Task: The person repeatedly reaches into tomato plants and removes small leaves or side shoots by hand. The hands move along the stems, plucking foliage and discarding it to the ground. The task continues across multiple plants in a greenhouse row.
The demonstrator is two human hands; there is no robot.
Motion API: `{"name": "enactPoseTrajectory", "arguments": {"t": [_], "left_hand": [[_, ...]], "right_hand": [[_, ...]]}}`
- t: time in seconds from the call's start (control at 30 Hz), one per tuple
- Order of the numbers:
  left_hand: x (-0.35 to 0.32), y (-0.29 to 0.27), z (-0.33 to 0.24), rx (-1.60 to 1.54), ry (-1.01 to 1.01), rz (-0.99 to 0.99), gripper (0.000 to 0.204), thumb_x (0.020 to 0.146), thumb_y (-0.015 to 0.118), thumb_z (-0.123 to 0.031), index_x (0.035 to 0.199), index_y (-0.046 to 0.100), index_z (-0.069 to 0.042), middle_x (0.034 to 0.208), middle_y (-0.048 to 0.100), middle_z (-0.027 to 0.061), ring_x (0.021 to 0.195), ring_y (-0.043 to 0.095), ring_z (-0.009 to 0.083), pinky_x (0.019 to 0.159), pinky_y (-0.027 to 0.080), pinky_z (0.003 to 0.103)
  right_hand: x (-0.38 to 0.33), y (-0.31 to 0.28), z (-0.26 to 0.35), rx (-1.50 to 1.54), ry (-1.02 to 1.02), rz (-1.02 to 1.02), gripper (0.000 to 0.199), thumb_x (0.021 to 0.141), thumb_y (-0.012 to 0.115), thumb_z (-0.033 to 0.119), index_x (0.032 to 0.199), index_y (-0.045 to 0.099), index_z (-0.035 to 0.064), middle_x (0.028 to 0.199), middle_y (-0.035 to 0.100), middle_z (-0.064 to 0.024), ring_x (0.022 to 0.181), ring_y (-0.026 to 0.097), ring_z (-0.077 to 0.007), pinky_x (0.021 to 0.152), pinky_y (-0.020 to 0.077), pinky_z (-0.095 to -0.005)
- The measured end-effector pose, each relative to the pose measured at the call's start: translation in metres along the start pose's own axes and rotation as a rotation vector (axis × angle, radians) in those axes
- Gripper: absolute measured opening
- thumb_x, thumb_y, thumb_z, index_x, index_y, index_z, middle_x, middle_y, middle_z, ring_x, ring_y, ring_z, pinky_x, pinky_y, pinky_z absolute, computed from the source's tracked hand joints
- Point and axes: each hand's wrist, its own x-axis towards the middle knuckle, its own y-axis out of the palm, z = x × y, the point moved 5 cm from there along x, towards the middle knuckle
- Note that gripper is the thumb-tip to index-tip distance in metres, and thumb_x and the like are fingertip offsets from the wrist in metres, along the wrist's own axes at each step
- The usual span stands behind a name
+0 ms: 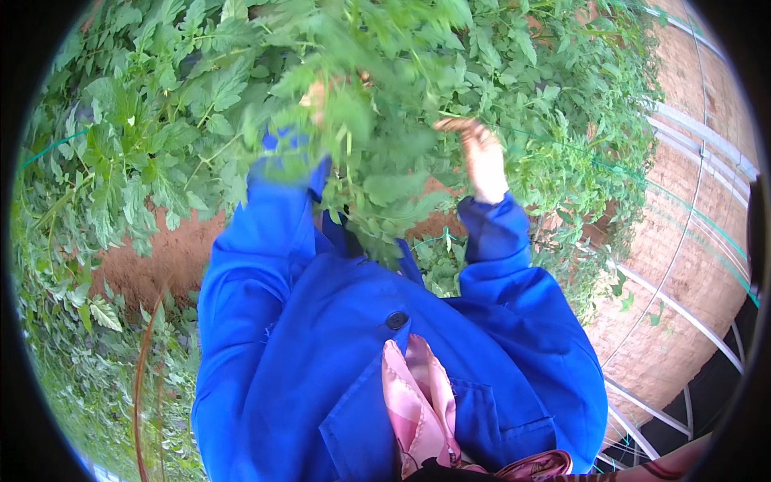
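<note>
Leafy plants (393,189) rise ahead of pink scarf (418,402), blue jacket (353,321). Right hand (482,157) beside foliage, fingers bent inward; can't tell if its grip holds anything. Left hand (316,100) half hidden by blurred leaves, grip unclear. Farther right: pale metal bars (699,130), brownish surface (679,233).
</note>
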Motion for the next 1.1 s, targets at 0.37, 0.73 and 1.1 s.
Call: {"name": "enactPoseTrajectory", "arguments": {"t": [0.37,0.73,1.1], "left_hand": [[0.084,0.012,0.043,0.915,-0.006,-0.354,0.033,0.088,0.046,-0.019,0.116,0.048,-0.002,0.115,0.052,0.0118,0.103,0.050,0.0215,0.084,0.045,0.034],[0.079,0.021,0.040,0.897,-0.142,-0.455,0.035,0.085,0.053,-0.017,0.115,0.049,0.001,0.114,0.053,0.0093,0.102,0.051,0.0192,0.087,0.041,0.030],[-0.079,0.024,0.078,1.162,-0.002,-0.373,0.047,0.076,0.054,0.001,0.122,0.047,-0.008,0.124,0.048,0.0105,0.110,0.048,0.0211,0.098,0.034,0.032]], "right_hand": [[-0.008,0.038,-0.023,0.160,0.259,0.268,0.023,0.088,0.042,0.011,0.109,0.046,0.0021,0.092,0.055,-0.0082,0.072,0.053,-0.0157,0.064,0.0451,-0.0272],[-0.015,0.046,-0.034,1.004,0.388,0.114,0.059,0.077,0.057,0.014,0.130,0.032,0.0104,0.126,0.043,-0.0147,0.105,0.050,-0.0294,0.089,0.0392,-0.0367],[-0.061,0.026,0.003,1.638,0.044,-0.742,0.037,0.076,0.053,0.016,0.113,0.045,0.0147,0.135,0.033,-0.0140,0.127,0.028,-0.0287,0.106,0.0235,-0.0442]]}}
